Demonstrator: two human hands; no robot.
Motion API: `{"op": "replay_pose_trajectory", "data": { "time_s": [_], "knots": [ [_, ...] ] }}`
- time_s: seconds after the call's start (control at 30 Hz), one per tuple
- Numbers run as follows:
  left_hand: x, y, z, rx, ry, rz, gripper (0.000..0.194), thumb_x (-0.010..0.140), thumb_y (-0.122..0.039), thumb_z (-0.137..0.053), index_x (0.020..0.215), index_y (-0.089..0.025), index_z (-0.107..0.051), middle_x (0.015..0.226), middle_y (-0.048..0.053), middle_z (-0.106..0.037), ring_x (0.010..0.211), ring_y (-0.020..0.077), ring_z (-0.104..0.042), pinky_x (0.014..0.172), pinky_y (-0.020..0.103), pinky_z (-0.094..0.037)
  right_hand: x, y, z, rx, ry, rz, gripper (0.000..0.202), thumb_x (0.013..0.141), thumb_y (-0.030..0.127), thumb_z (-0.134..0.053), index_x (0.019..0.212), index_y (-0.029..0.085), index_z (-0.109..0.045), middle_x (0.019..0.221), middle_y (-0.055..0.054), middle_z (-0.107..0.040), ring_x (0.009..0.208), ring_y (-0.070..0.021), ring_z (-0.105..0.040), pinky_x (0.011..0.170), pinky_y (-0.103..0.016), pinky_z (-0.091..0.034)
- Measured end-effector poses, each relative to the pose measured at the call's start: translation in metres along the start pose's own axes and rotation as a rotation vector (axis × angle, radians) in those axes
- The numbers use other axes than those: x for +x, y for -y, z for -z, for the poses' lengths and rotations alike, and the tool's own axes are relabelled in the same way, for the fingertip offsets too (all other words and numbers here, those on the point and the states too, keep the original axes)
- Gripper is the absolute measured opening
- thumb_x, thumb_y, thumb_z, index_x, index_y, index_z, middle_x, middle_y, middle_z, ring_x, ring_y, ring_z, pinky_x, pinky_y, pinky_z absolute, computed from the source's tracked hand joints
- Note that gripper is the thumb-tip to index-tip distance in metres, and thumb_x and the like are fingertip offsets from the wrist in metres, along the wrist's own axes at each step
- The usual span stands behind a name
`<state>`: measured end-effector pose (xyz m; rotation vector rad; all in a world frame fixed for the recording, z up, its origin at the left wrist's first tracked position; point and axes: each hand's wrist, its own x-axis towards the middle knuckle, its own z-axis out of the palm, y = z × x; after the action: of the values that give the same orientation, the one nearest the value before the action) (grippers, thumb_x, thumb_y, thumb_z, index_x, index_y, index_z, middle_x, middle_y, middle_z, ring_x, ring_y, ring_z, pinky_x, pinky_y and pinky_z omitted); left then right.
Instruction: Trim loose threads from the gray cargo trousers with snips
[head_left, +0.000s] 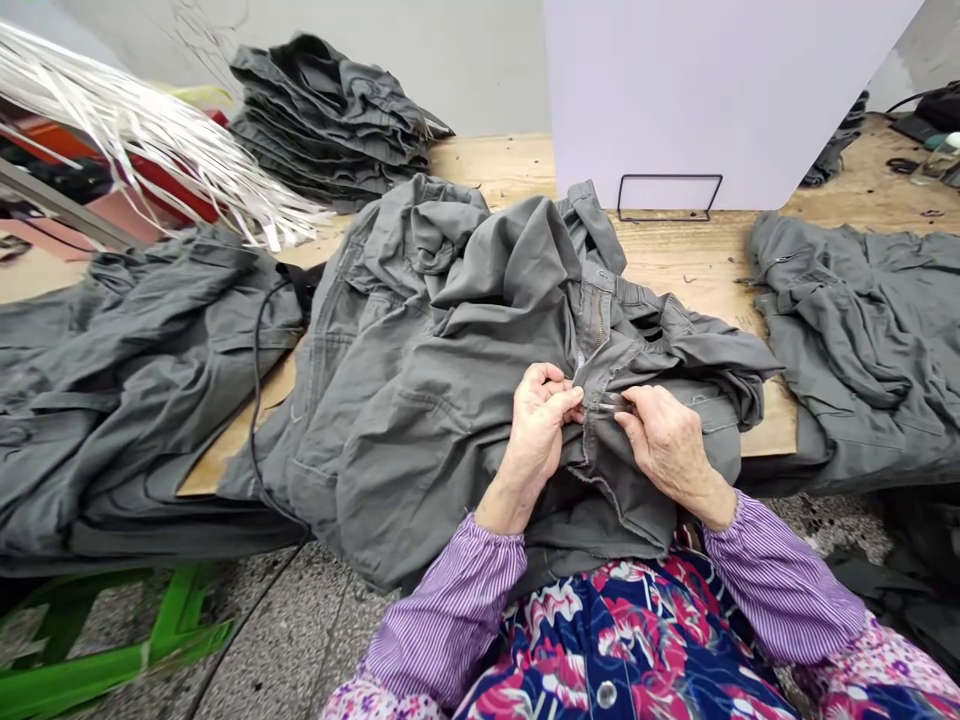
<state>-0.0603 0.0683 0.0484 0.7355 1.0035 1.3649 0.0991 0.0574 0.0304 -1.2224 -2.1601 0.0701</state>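
Note:
Grey trousers (pixel 480 370), bunched and partly turned inside out, lie across the table edge and hang toward my lap. My left hand (pixel 541 415) is closed, its thumb and fingers pinching the cloth at the seam below the zip fly (pixel 598 315). In my closed right hand (pixel 664 430) is a pair of small metal thread snips (pixel 611 402), mostly covered by the fingers. Their slim tips point left at the same seam, close to my left fingertips. Frayed raw edges run down the seam below the hands.
Folded grey garments are stacked (pixel 322 120) at the back left; more grey garments lie left (pixel 150 350) and right (pixel 862 340). White strips (pixel 172 130) hang at upper left. A pale board (pixel 712 90) stands behind a black wire frame (pixel 667 215). A dark cable (pixel 256 400) crosses the left side.

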Motion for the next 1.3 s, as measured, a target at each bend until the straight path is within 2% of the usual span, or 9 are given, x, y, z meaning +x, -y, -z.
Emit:
{"op": "replay_pose_trajectory", "data": {
  "time_s": [0.13, 0.27, 0.7, 0.9, 1.0, 1.13, 1.23, 1.3],
  "knots": [
    [-0.001, 0.001, 0.001, 0.021, 0.015, -0.016, 0.035, 0.061, -0.02, -0.067, 0.083, -0.02, -0.039, 0.056, -0.009, -0.051, 0.045, 0.0054, -0.049, 0.046, 0.017, -0.041, 0.0, 0.0, -0.005, -0.037, 0.005, 0.028, 0.02, 0.093, 0.027, -0.038, 0.086, 0.017, -0.054, 0.076, -0.005, -0.059, 0.071, -0.018, -0.052, 0.063, -0.029, -0.037],
    [-0.001, 0.001, 0.0, 0.025, 0.009, -0.024, 0.035, 0.062, -0.019, -0.067, 0.084, -0.02, -0.04, 0.055, -0.009, -0.051, 0.043, 0.0054, -0.049, 0.045, 0.016, -0.041, -0.003, -0.002, -0.006, 0.028, -0.032, 0.02, 0.019, 0.094, 0.027, -0.039, 0.089, 0.016, -0.054, 0.08, -0.006, -0.061, 0.073, -0.0175, -0.054, 0.065, -0.028, -0.037],
    [-0.002, 0.002, 0.0, 0.054, 0.006, -0.048, 0.036, 0.062, -0.018, -0.068, 0.084, -0.02, -0.038, 0.055, -0.009, -0.052, 0.043, 0.0067, -0.049, 0.045, 0.018, -0.041, -0.004, 0.008, 0.002, -0.127, 0.053, 0.062, 0.02, 0.094, 0.027, -0.039, 0.085, 0.016, -0.054, 0.076, -0.005, -0.059, 0.072, -0.018, -0.051, 0.064, -0.028, -0.034],
    [-0.002, 0.005, 0.002, 0.142, -0.003, -0.075, 0.033, 0.066, -0.018, -0.063, 0.086, -0.02, -0.037, 0.056, -0.01, -0.05, 0.046, 0.0066, -0.048, 0.047, 0.018, -0.04, -0.004, 0.002, -0.01, -0.01, 0.025, 0.001, 0.02, 0.094, 0.025, -0.038, 0.083, 0.017, -0.054, 0.075, -0.004, -0.06, 0.07, -0.0158, -0.054, 0.063, -0.026, -0.035],
    [-0.003, 0.012, 0.003, 0.339, -0.009, -0.128, 0.028, 0.069, -0.017, -0.058, 0.087, -0.02, -0.038, 0.056, -0.01, -0.045, 0.046, 0.0063, -0.044, 0.048, 0.018, -0.037, 0.0, -0.004, -0.01, 0.058, 0.013, -0.063, 0.02, 0.093, 0.026, -0.04, 0.082, 0.018, -0.054, 0.074, -0.004, -0.061, 0.07, -0.016, -0.055, 0.063, -0.026, -0.036],
    [-0.008, 0.02, 0.001, 0.82, 0.039, -0.284, 0.017, 0.072, -0.012, -0.051, 0.086, -0.018, -0.045, 0.053, -0.01, -0.036, 0.046, 0.0065, -0.035, 0.05, 0.02, -0.029, 0.02, -0.018, 0.002, 0.322, -0.114, -0.278, 0.017, 0.091, 0.033, -0.043, 0.093, 0.018, -0.052, 0.079, -0.004, -0.06, 0.07, -0.0155, -0.056, 0.065, -0.026, -0.041],
    [-0.012, 0.01, -0.002, 1.065, 0.171, -0.32, 0.016, 0.074, -0.011, -0.05, 0.088, -0.018, -0.048, 0.052, -0.008, -0.041, 0.047, 0.0083, -0.039, 0.052, 0.021, -0.03, 0.049, -0.037, 0.004, 0.474, -0.147, -0.38, 0.029, 0.082, 0.039, -0.055, 0.101, 0.018, -0.052, 0.076, -0.001, -0.057, 0.068, -0.0147, -0.054, 0.066, -0.026, -0.041],
    [-0.011, -0.009, -0.007, 1.196, 0.19, -0.408, 0.01, 0.077, -0.014, -0.05, 0.086, -0.019, -0.051, 0.057, -0.005, -0.049, 0.052, 0.0104, -0.046, 0.056, 0.023, -0.034, 0.072, -0.05, -0.003, 0.652, -0.15, -0.498, 0.035, 0.072, 0.04, -0.065, 0.098, 0.018, -0.054, 0.07, 0.001, -0.056, 0.065, -0.0134, -0.051, 0.063, -0.025, -0.04]
  ]
}}
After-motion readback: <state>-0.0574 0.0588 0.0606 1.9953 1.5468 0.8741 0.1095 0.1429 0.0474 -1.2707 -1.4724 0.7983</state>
